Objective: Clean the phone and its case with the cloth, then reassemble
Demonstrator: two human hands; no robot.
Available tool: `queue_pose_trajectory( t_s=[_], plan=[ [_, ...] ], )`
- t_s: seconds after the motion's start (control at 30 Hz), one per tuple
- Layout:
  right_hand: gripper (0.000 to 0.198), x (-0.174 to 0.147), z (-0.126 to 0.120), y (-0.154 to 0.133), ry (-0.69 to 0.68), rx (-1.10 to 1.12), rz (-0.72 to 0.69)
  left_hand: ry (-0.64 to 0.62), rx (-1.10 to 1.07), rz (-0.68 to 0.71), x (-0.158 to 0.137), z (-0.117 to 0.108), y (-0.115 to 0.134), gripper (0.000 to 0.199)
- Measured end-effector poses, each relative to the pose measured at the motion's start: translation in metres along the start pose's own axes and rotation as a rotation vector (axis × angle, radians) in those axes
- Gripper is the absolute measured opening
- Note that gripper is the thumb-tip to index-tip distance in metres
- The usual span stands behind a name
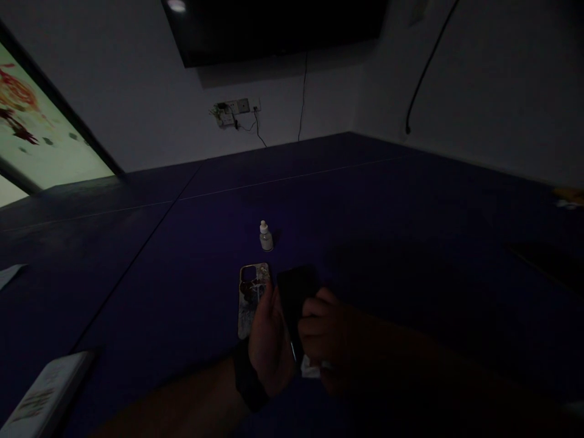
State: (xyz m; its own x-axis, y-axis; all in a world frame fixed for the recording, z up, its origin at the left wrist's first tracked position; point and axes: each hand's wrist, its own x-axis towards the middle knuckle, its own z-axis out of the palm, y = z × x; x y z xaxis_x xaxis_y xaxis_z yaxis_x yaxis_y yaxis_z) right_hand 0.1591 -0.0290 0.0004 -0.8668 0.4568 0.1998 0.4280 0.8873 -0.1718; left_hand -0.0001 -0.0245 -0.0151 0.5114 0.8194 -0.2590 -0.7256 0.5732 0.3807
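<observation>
My left hand (270,344), with a dark watch (249,377) on its wrist, holds a black smartphone (294,292) tilted over the blue surface. Curled over the phone's lower right side is my right hand (323,325), its fingers closed. A white cloth or tissue (311,368) pokes out below those fingers; the part inside the hand is hidden. Beside my left hand lies a patterned phone case (247,310) with a camera cut-out, partly covered by the thumb. A small clear dropper bottle (266,240) with a white cap stands upright beyond the phone.
A white box (48,395) lies at the lower left, and a pale paper edge (10,275) farther left. Wall sockets (235,109) with cables sit under a dark screen (283,27). A dark flat object (547,261) is at the right. The room is dim.
</observation>
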Motion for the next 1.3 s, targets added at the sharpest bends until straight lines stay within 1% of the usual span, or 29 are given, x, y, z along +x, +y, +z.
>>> queue_pose_trajectory(
  t_s=[0.07,0.1,0.17,0.2,0.27,0.37,0.47,0.57,0.63,0.67,0.77,0.83,0.9,1.0,1.1,1.17,1.23,1.3],
  plan=[
    [0.011,0.002,0.004,-0.003,0.037,-0.020,-0.037,0.020,0.021,0.019,0.000,0.001,0.000,0.036],
    [0.009,0.002,0.006,-0.003,0.067,-0.037,-0.031,0.033,0.030,0.030,0.001,0.001,0.001,0.036],
    [0.009,0.002,0.007,-0.002,0.111,-0.057,0.017,0.046,0.032,0.045,0.002,0.001,0.001,0.038],
    [0.011,0.001,0.006,0.000,0.110,-0.057,0.048,0.044,0.021,0.048,0.002,0.000,0.000,0.038],
    [0.014,-0.002,0.002,0.002,0.061,-0.025,0.070,0.028,-0.002,0.049,0.002,0.000,0.000,0.037],
    [0.016,-0.003,-0.001,0.000,-0.017,0.053,-0.006,0.004,0.018,0.014,0.000,0.001,0.000,0.039],
    [0.015,-0.001,0.003,-0.003,-0.018,0.068,-0.043,0.011,0.085,-0.007,-0.002,0.004,0.001,0.042],
    [0.013,-0.001,0.000,-0.001,0.023,0.053,0.037,0.014,0.104,0.059,-0.001,0.004,0.001,0.036],
    [0.014,-0.002,-0.005,0.001,0.020,0.053,0.090,0.009,0.079,0.067,-0.001,0.004,0.000,0.033],
    [0.015,-0.002,-0.007,0.001,0.001,0.071,0.091,0.010,0.066,0.053,-0.001,0.003,0.000,0.034],
    [0.014,-0.001,-0.004,-0.001,-0.048,0.129,-0.004,0.026,0.044,0.007,-0.002,0.005,0.001,0.040],
    [0.013,-0.001,0.001,-0.002,-0.010,0.091,-0.016,0.036,0.041,-0.002,-0.002,0.006,0.001,0.042],
    [0.012,-0.001,0.004,-0.001,0.023,0.066,0.027,0.035,0.033,0.026,-0.002,0.006,0.001,0.040],
    [0.012,-0.004,0.001,0.003,0.026,0.113,0.069,0.013,0.023,0.047,0.000,0.004,-0.001,0.037],
    [0.015,-0.005,-0.001,0.004,0.016,0.151,0.001,0.002,0.032,0.012,0.002,0.000,-0.002,0.039],
    [0.015,-0.003,0.000,0.002,0.043,0.106,-0.013,0.002,0.049,0.017,0.003,-0.002,-0.002,0.041],
    [0.013,-0.003,0.003,0.001,0.080,0.048,0.031,0.002,0.062,0.033,0.003,-0.003,-0.001,0.040],
    [0.012,-0.003,0.004,0.003,0.092,0.036,0.071,-0.009,0.058,0.043,0.003,-0.003,-0.001,0.037]
  ],
)
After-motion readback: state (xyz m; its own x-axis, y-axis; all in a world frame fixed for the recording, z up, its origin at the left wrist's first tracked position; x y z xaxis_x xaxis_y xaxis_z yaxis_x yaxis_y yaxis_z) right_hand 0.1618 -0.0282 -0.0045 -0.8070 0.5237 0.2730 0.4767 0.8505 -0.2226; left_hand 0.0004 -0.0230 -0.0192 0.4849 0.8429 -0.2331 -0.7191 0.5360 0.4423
